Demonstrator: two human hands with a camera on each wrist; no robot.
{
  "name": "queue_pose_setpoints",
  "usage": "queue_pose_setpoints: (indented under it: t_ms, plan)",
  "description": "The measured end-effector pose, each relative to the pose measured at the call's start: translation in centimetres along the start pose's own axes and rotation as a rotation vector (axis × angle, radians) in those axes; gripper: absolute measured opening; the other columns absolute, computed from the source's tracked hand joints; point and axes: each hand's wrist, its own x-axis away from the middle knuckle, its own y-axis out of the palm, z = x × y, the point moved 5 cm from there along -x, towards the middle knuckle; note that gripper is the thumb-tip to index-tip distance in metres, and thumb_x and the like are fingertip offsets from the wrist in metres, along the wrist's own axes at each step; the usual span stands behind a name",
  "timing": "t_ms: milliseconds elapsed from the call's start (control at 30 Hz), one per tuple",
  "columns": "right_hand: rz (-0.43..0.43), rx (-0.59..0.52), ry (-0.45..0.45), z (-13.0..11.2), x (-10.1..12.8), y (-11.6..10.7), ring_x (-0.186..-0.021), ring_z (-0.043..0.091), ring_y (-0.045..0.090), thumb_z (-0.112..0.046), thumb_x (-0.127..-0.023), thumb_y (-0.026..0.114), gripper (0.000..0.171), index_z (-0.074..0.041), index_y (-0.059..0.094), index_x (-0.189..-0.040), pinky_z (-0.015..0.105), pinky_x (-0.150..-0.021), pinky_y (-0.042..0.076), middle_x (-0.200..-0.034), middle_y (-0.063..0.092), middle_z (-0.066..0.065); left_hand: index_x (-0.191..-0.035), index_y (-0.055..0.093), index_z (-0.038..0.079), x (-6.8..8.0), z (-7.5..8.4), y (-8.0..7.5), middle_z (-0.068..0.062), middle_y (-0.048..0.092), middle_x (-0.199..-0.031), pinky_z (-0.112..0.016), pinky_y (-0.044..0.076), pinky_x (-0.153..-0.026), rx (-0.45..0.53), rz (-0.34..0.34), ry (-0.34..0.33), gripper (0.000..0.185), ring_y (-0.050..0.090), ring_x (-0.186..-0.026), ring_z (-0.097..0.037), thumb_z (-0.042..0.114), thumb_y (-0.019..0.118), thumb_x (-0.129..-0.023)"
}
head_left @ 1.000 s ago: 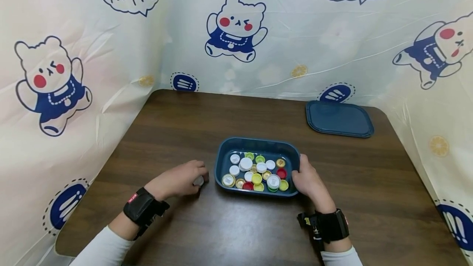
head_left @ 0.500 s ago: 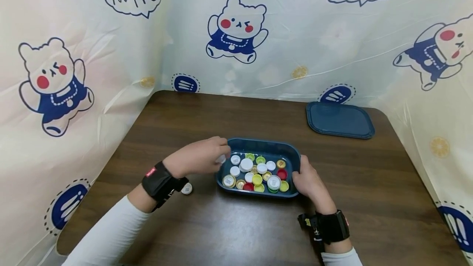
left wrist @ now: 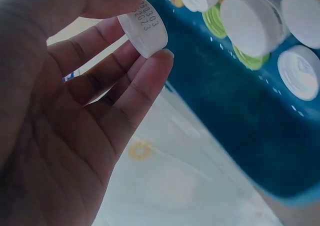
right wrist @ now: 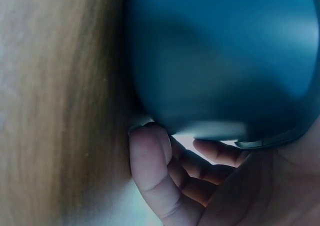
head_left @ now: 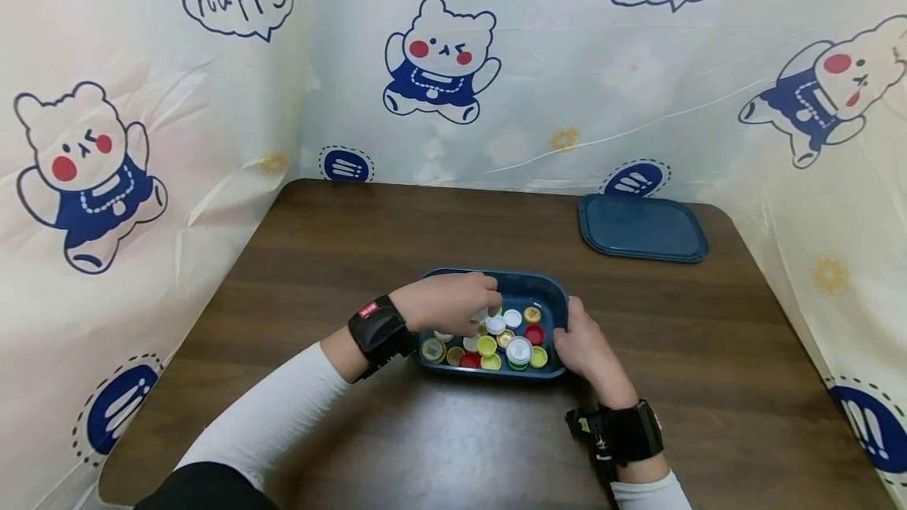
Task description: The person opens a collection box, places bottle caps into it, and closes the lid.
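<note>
Over the left half of a dark blue plastic box [head_left: 542, 286], my left hand [head_left: 448, 302] pinches a white bottle cap [left wrist: 148, 31] between thumb and fingers. Printed digits show on the cap's side in the left wrist view. Several loose bottle caps [head_left: 520, 350], white, yellow, green, red and gold, lie on the box floor; my left hand covers some of them. At the box's right end my right hand [head_left: 590, 346] grips the wall, and in the right wrist view its fingers [right wrist: 150, 158] curl by the outside of the box.
A matching dark blue lid [head_left: 641, 228] lies flat at the back right of the brown wooden table [head_left: 397, 219]. A printed curtain [head_left: 538, 46] with bear drawings hangs behind the table and along both sides.
My left hand has lifted a white cap off the table and moved right, over the box. Another white cap, seen on the table half a second ago, is now hidden behind my left arm.
</note>
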Motion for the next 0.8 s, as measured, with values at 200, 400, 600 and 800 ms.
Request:
queue_pose_setpoints:
  t_ms: [200,400,600,800]
  plan:
    - [-0.003,0.008,0.001,0.0,-0.1,0.1,-0.115,0.037,0.055,-0.011,-0.103,0.045,0.05,-0.001,0.027,-0.148,0.057,-0.095,0.047,-0.14,0.051,0.028,-0.117,0.072,0.015,-2.5,0.8,0.6,0.002,0.062,-0.107,-0.023,0.05,-0.082,0.014,-0.057,0.028,0.025,0.055,-0.093,-0.011,0.019,0.074,-0.092]
    - [-0.003,0.027,-0.019,0.1,-0.3,0.0,-0.11,0.036,0.055,-0.012,-0.102,0.045,0.049,0.0,0.028,-0.147,0.054,-0.091,0.047,-0.136,0.053,0.028,-0.118,0.072,0.015,-5.0,1.3,1.1,0.002,0.061,-0.107,-0.021,0.049,-0.076,0.017,-0.104,0.047,0.027,0.056,-0.089,-0.01,0.02,0.075,-0.092]
    - [-0.001,0.037,-0.04,0.2,-0.4,0.0,-0.111,0.036,0.055,-0.011,-0.102,0.044,0.048,0.0,0.028,-0.147,0.052,-0.091,0.046,-0.136,0.053,0.027,-0.115,0.071,0.014,-7.3,1.6,1.7,0.001,0.06,-0.109,-0.022,0.048,-0.079,0.005,-0.134,0.069,0.023,0.055,-0.092,-0.012,0.014,0.073,-0.092]
    - [0.006,0.036,-0.045,0.3,-0.4,-0.1,-0.108,0.035,0.055,-0.011,-0.102,0.043,0.049,0.0,0.028,-0.147,0.05,-0.088,0.046,-0.135,0.054,0.027,-0.117,0.069,0.013,-8.2,1.7,1.9,0.002,0.058,-0.109,-0.024,0.047,-0.081,-0.017,-0.131,0.083,0.025,0.052,-0.096,-0.013,0.017,0.073,-0.093]
